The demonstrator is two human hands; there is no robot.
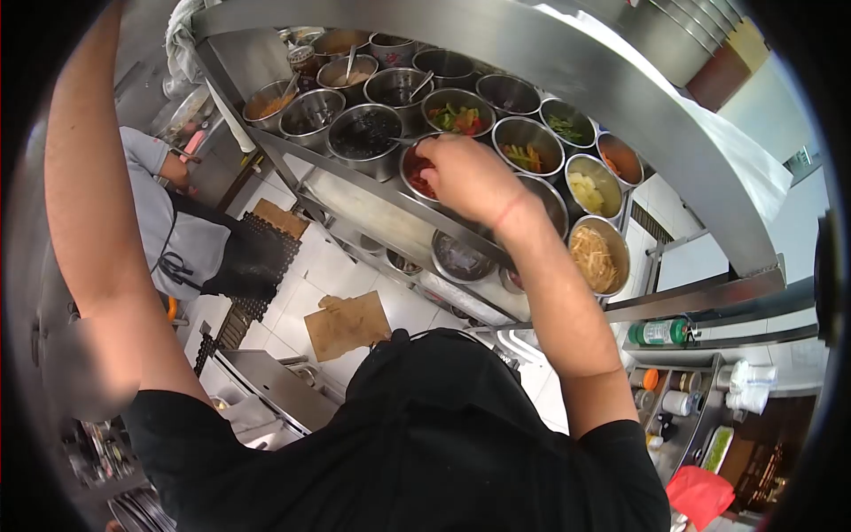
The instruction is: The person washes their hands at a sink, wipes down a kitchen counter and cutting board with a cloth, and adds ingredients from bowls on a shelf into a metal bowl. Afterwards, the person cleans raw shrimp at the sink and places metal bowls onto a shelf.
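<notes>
The food (419, 177) by the right hand (472, 180) is bright red, in a silver-grey bowl (405, 180). Nearby contents run from mixed green, yellow and red pieces (456, 117) to pale yellow chunks (584, 191) and straw-coloured strips (592, 257); one dark filling (363, 133) looks nearly black, though its true shade is hard to judge. A thin reddish band (509, 211) circles the wrist. The wearer's shirt (425, 434) is plain black, a co-worker's top (191, 235) grey, the cardboard (348, 326) brown, the floor tiles (292, 306) white with grid lines, the extinguisher (659, 332) green.
</notes>
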